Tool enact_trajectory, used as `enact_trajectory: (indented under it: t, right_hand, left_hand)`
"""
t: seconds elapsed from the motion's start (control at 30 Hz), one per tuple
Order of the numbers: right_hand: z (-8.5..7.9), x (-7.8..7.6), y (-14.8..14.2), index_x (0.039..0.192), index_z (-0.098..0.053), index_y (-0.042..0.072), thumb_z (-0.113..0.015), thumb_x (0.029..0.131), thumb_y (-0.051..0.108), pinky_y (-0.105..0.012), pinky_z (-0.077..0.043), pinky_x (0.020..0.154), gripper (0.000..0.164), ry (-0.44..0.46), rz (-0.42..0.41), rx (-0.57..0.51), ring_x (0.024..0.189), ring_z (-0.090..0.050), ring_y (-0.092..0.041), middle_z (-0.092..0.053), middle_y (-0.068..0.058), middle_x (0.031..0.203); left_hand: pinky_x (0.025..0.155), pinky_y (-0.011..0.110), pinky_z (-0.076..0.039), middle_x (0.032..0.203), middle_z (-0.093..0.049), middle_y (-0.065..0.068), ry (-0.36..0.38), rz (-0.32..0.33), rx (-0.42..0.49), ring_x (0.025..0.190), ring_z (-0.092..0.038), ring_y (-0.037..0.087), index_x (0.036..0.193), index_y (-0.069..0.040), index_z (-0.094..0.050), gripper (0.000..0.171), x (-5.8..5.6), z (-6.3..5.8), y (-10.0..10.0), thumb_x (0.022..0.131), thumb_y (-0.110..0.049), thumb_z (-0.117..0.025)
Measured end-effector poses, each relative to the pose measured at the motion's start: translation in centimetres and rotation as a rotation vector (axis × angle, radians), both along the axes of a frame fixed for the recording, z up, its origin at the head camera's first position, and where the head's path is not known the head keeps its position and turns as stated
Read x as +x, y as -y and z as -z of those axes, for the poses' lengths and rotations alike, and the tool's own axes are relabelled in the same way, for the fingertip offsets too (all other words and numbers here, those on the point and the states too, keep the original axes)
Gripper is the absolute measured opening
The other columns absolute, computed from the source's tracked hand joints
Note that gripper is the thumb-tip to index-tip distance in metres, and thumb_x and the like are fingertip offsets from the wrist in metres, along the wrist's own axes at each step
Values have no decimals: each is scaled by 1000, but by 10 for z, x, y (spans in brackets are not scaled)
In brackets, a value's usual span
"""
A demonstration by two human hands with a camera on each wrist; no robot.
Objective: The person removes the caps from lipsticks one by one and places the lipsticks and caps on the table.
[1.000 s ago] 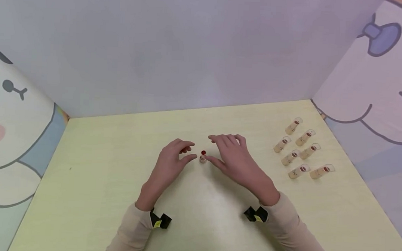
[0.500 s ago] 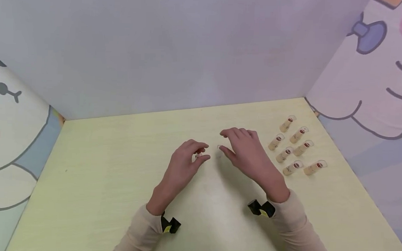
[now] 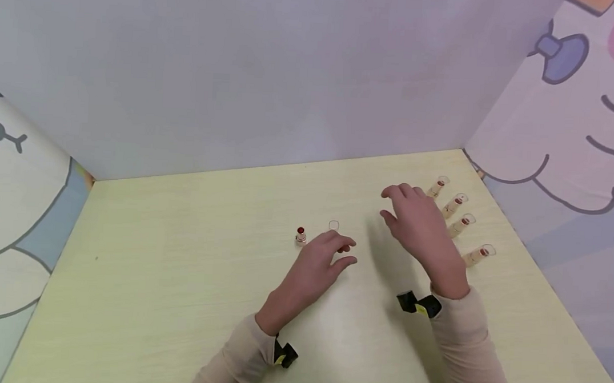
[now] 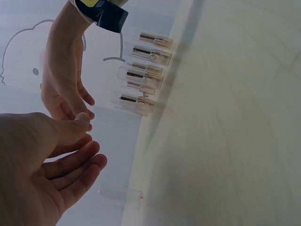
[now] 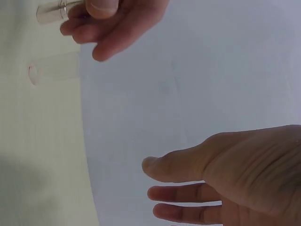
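On table — lipsticks inside clear caps; loose cap near bare lipstick — left hand, right hand: fingers relaxed, released.

- On the table, one lipstick stands left of a cap.
- The left hand is nearer.
- The right hand is between the cap and other lipsticks, at right.

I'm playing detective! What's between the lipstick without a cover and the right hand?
A clear cover, seen in the head view, between the uncovered lipstick and the right hand. The left hand shows just below it there.
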State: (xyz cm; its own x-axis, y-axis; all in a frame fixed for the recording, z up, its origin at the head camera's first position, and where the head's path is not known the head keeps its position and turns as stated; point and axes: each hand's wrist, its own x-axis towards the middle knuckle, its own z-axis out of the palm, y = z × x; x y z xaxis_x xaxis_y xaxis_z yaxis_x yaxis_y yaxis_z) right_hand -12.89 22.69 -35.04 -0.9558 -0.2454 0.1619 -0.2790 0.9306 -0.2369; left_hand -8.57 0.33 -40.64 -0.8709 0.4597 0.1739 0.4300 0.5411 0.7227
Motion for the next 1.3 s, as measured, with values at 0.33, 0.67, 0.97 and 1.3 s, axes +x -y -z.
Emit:
enact_trajectory:
  t: [0.33,0.67,0.97,1.3]
  right_hand:
    - [7,-4,-30,126,-63,1,-71,97,8,-69,-44,97,31,94,127,25,124,-49,-54,-59,-29,133]
    - [17,-15,-40,123,-67,-1,-52,98,-1,-60,-51,84,29,243,145,9,118,-51,-49,-61,-27,127]
    - [19,-17,-42,117,-71,-3,-53,96,-5,-57,-52,90,28,225,128,-32,110,-55,-46,-65,-25,117]
    - [-3,-8,-34,110,-74,-5,-55,98,-5,-49,-53,87,22,248,-28,-147,98,-65,-35,-71,-21,111]
  left_hand:
    - [93,26,-55,113,-71,1,74,45,-4,104,-68,14,121,-10,-73,25,5,23,-11,98,-19,-74]
    - [92,22,-55,112,-72,-2,125,49,49,102,-69,11,122,-13,-73,25,7,34,-19,98,-21,-75]
    - [92,23,-55,111,-73,1,122,42,100,99,-69,11,122,-11,-73,25,6,36,-24,98,-20,-75]
    - [98,25,-55,123,-73,3,130,55,90,110,-71,16,130,-11,-70,33,2,28,-26,99,-22,-74]
